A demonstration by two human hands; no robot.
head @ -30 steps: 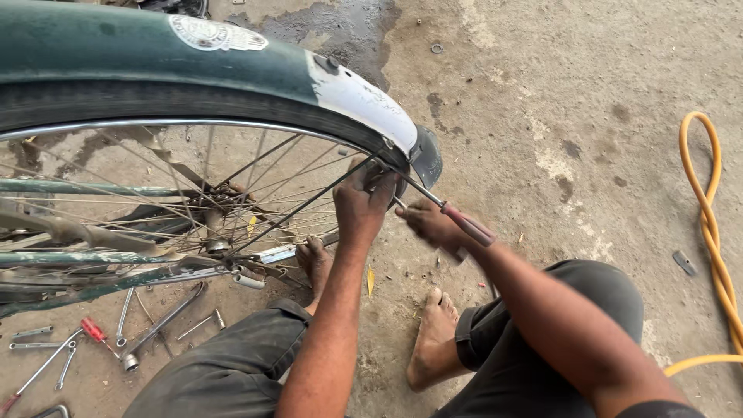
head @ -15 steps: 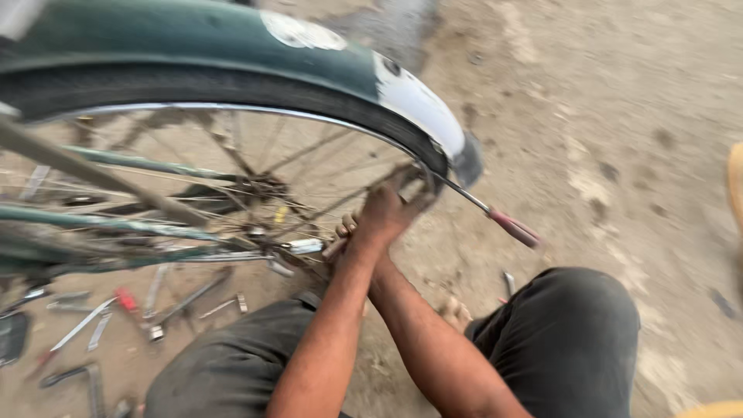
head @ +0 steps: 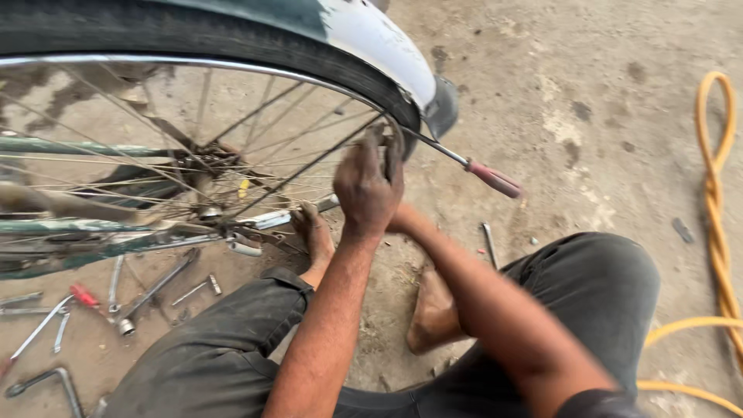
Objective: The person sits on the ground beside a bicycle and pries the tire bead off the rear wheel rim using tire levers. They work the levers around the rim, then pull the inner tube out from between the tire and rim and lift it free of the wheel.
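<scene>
A bicycle wheel with a black tyre (head: pixel 232 46), chrome rim and thin spokes fills the upper left, under a green and white mudguard (head: pixel 379 39). My left hand (head: pixel 370 182) grips the tyre's edge at the rim, fingers curled over it. A screwdriver with a red handle (head: pixel 494 179) sticks out to the right, its shaft wedged under the tyre, and no hand holds it. My right hand (head: pixel 396 220) is tucked behind my left wrist; only its wrist shows.
Wrenches and a red-handled tool (head: pixel 81 296) lie scattered on the dirt floor at lower left. A small metal tool (head: pixel 489 244) lies near my knee. A yellow hose (head: pixel 716 209) runs down the right side. My bare feet rest under the wheel.
My right hand has let go of the screwdriver and moved in behind my left hand. The screwdriver stays wedged at the tyre. My left hand remains on the tyre.
</scene>
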